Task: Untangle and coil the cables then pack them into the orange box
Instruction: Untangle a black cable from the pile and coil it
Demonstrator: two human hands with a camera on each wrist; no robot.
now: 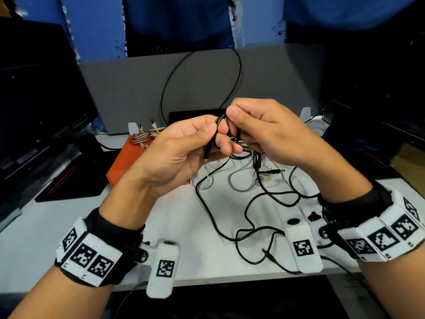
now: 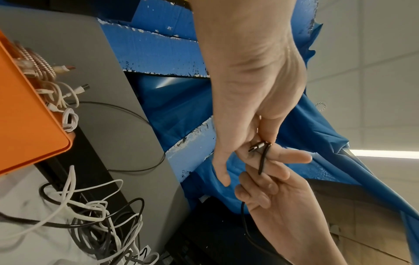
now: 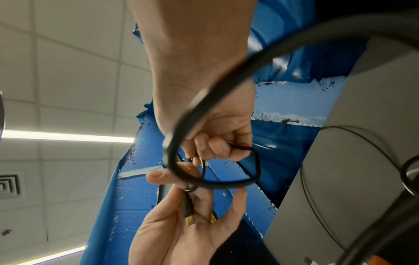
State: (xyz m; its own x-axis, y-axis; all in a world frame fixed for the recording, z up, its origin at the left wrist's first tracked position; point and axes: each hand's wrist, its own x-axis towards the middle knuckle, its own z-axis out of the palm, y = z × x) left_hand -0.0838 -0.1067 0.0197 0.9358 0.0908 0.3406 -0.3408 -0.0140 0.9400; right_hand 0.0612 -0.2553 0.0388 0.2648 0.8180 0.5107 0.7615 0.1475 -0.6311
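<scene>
Head view, from left to right: the orange box (image 1: 128, 162) sits left of centre on the white table (image 1: 46, 231), half hidden by the left hand, and some coiled cables, a braided copper one and pale ones (image 1: 147, 134), already lie at its far end, so part of the packing looks done. What is left is plain: a loose tangle of black and white cables (image 1: 259, 203) sprawls over the table in the lower middle and right of the frame, neither coiled nor boxed. I judge the task somewhat under way, with most of the untangling yet to do. The left hand (image 1: 174, 155) is raised at centre frame, palm turned toward the camera, thumb and forefinger pinching a black cable (image 1: 218, 125) near its plug; the left wrist view shows the plug end (image 2: 257, 146) pinched between thumb and fingers in the centre right of that frame. To its right, the right hand (image 1: 271, 132) is held up against it, knuckles toward the camera, fingers curled and thumb pressed down on the same black cable; the right wrist view shows a small loop (image 3: 226, 172) of it running from those curled fingers, mid-frame. Both hands meet above the table, well clear of the box.
</scene>
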